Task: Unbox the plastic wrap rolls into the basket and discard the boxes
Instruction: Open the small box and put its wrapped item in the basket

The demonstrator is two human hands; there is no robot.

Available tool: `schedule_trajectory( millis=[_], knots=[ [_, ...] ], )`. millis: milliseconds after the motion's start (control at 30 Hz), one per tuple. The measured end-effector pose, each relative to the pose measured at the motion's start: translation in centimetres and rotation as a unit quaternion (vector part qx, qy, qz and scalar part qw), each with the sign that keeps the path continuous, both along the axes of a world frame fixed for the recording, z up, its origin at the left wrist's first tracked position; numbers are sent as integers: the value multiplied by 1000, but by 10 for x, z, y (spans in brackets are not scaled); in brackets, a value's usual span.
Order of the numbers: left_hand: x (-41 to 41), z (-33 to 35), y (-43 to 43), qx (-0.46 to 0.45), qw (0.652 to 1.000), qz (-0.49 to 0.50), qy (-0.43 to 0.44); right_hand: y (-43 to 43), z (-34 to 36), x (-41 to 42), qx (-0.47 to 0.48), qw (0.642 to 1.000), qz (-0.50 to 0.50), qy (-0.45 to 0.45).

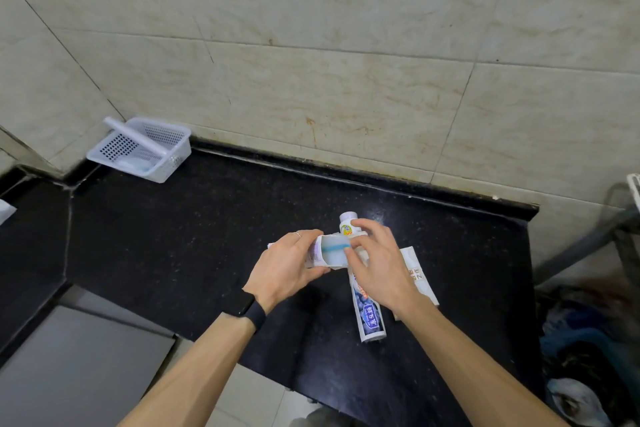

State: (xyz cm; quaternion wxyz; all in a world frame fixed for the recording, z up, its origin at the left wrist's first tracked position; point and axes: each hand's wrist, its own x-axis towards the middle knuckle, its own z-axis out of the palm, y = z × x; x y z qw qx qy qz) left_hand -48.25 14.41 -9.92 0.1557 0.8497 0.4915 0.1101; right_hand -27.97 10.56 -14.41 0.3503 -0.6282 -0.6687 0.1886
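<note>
Left hand (pixel 289 263), ring and black wristband on, clamped around an opened white box (pixel 323 253). Right hand (pixel 379 265) pinching at the box's open end, where a pale roll with a blue stripe (pixel 334 249) shows inside. Beneath: two more boxes, one blueberry-printed (pixel 369 317), one white (pixel 420 276), flat on the black countertop (pixel 173 236). Far left in the corner: white perforated basket (pixel 140 149), a roll already leaning inside.
</note>
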Motion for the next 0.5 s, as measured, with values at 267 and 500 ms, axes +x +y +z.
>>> schedule_trajectory(
  millis=[267,500],
  knots=[
    [12,-3,1,19,1000,-10,17,-9,9,9,-148,982,-38,107],
    [23,-3,1,25,998,-27,49,-9,1,7,-176,976,-58,117]
  ],
)
